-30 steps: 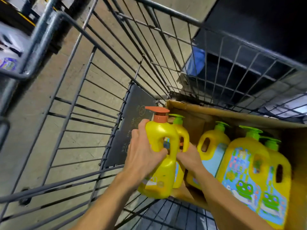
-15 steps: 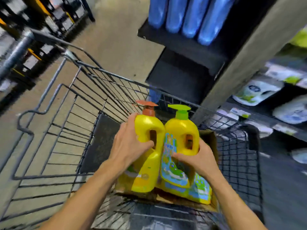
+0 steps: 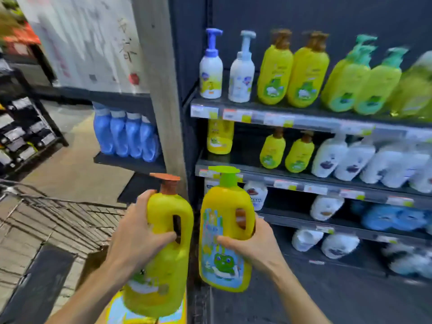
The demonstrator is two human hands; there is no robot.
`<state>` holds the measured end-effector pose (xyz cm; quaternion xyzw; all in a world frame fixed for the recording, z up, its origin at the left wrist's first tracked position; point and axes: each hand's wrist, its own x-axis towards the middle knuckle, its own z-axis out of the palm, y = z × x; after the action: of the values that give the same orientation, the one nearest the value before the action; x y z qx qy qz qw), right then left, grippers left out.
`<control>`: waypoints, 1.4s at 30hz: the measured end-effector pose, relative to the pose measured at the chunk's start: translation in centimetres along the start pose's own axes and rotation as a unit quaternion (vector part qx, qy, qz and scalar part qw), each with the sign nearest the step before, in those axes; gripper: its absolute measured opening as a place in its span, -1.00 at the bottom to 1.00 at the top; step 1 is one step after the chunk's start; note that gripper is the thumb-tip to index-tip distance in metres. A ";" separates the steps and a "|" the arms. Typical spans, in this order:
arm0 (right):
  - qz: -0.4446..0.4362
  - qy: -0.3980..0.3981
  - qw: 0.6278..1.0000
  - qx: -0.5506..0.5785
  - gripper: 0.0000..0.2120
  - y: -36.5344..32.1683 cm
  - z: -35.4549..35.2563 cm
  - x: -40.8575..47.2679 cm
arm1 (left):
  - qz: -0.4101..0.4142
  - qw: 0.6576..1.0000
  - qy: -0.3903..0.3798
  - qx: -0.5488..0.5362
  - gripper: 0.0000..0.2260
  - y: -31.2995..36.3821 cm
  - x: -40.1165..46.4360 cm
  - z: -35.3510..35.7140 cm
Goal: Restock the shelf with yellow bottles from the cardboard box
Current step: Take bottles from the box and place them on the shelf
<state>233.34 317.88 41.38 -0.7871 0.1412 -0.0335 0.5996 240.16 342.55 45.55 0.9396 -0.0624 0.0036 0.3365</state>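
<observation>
My left hand grips a yellow bottle with an orange pump cap by its handle. My right hand holds a second yellow bottle with a green pump cap and a frog label. Both bottles are upright and raised side by side in front of the dark shelf unit. One matching yellow frog bottle stands at the left end of the middle shelf. The cardboard box shows as a brown edge below my left arm, with more yellow bottles under the lifted one.
The wire cart fills the lower left. A grey pillar stands left of the shelves. Green-yellow, white and blue bottles fill the other shelf rows. Blue bottles sit on a side shelf past the pillar.
Both hands have lifted the two bottles out of the box and up. The view has swung from the cart up to the shelf.
</observation>
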 end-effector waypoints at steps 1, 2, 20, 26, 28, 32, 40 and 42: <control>-0.008 0.002 1.000 -0.003 -0.40 -0.6 -1.8 -0.6 | 0.008 1.000 0.004 -0.006 -0.08 1.9 -0.5 0.1; -0.015 0.005 1.000 -0.006 -0.42 -1.2 -3.4 -1.1 | 0.016 1.000 0.006 -0.015 -0.08 3.6 -0.9 0.2; -0.038 0.028 0.998 -0.033 -0.41 -5.0 -6.7 7.6 | 0.071 0.984 0.114 -0.117 -0.20 9.5 7.7 -0.6; -0.055 0.003 0.998 -0.024 -0.44 -4.7 -5.2 13.2 | 0.063 0.977 0.134 -0.156 -0.20 8.8 12.1 0.6; -0.066 -0.002 0.998 -0.024 -0.48 -4.3 -4.9 15.4 | 0.065 0.975 0.140 -0.158 -0.19 8.8 13.6 1.9; -0.091 -0.025 0.995 -0.017 -0.49 -2.5 -5.1 20.5 | 0.054 0.973 0.159 -0.158 -0.17 8.3 17.1 5.0; -0.121 -0.091 0.988 -0.007 -0.35 3.5 -5.8 29.6 | 0.015 0.968 0.198 -0.152 -0.13 6.5 22.5 12.2; -0.128 -0.094 0.987 -0.001 -0.34 5.3 -5.5 30.2 | 0.003 0.967 0.205 -0.154 -0.10 5.9 22.7 13.6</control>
<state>260.09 303.55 34.36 -0.7990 -0.0172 -0.0360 0.6000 261.52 326.85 39.90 0.8554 0.0050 0.1878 0.4827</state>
